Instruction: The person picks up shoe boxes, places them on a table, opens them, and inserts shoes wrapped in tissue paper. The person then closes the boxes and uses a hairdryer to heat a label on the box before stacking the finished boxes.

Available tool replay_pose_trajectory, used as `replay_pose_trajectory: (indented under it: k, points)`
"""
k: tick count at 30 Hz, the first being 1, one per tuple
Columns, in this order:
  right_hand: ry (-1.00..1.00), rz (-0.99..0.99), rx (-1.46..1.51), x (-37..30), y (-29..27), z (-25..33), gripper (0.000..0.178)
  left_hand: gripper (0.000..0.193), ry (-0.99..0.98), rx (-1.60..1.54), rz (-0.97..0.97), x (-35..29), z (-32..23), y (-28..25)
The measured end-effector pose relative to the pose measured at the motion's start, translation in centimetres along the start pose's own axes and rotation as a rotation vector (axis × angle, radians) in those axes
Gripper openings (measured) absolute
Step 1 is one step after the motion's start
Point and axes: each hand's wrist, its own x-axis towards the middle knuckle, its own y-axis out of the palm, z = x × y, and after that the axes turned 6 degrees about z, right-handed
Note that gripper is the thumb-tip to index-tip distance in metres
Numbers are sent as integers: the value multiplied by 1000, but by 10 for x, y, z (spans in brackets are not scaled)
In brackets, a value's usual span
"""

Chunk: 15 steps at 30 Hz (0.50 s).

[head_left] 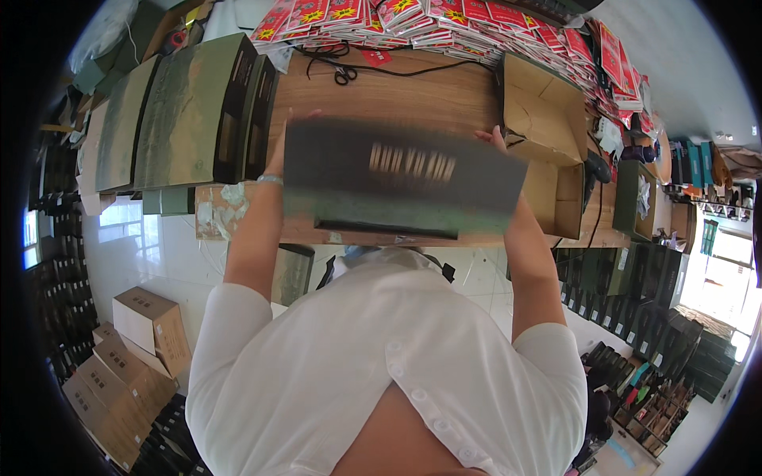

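Note:
A long dark green shoebox-like box (333,170) is raised over the table in front of my chest, slightly smeared by motion. My left hand (279,152) grips its left end; a bracelet circles that wrist, and the box covers most of the fingers. At the opposite end, my right hand (496,140) is closed on the box, with some fingers showing over its far edge. Faded light lettering runs along the box's dark side. Just right of my right hand stands an open cardboard box (548,123) with a brown inside.
Green boxes (186,119) stand upright on the left. Red printed packets (444,24) are piled along the back, with black scissors (345,75) and a cable (421,73) before them. Cardboard cartons (131,357) sit on the left floor; stacked dark boxes (627,317) line the right.

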Motion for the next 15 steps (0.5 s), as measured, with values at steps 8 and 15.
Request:
replay_pose_trajectory:
  k: [8, 15]
  points:
    - [-328, -152, -720, -93, 36, -95, 71, 72, -212, 793, -21, -111, 32, 40]
    - [-324, -379, -879, -87, 47, -122, 66, 64, 2, 1391, -309, -124, 71, 61]
